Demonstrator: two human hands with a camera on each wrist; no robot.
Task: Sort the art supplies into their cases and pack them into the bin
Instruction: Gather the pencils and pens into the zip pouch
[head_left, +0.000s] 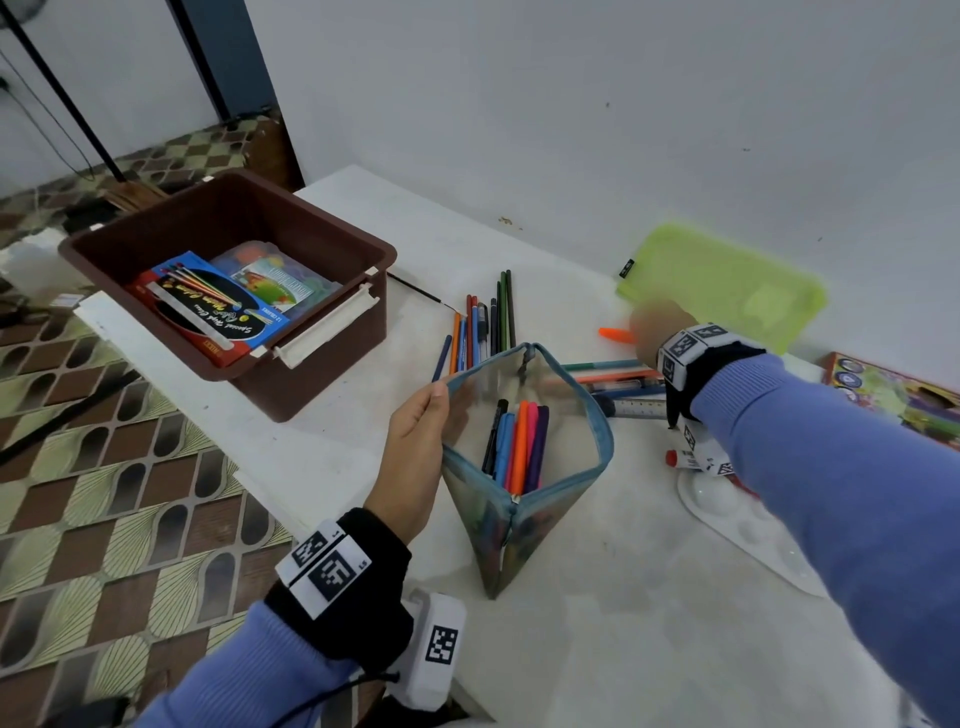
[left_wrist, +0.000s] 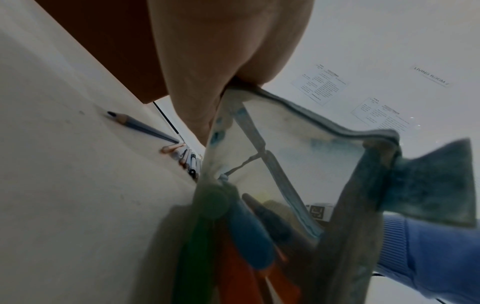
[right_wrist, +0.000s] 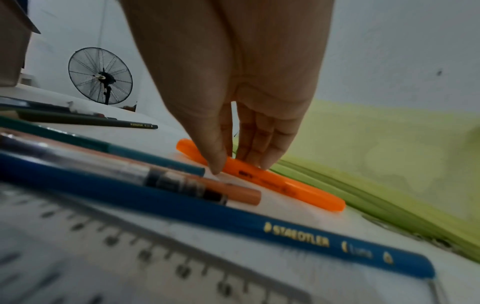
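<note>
Pinching the orange highlighter (right_wrist: 262, 181) mid-barrel on the far-right tabletop (head_left: 597, 623) beside the green pouch (head_left: 727, 286), right hand (head_left: 657, 332) grips something light, rigid, slick; left hand (head_left: 415, 452) holds the soft pencil case (head_left: 524, 467) open by its rim.

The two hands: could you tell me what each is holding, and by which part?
Left hand grips the pencil pouch by its open rim. Right hand pinches the orange highlighter mid-barrel.

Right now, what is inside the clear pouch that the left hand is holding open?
Inside the clear pouch stand several markers: black, blue, orange, pink and purple. Their lower ends are blurred behind the pouch wall. The left hand grips its rim.
</note>
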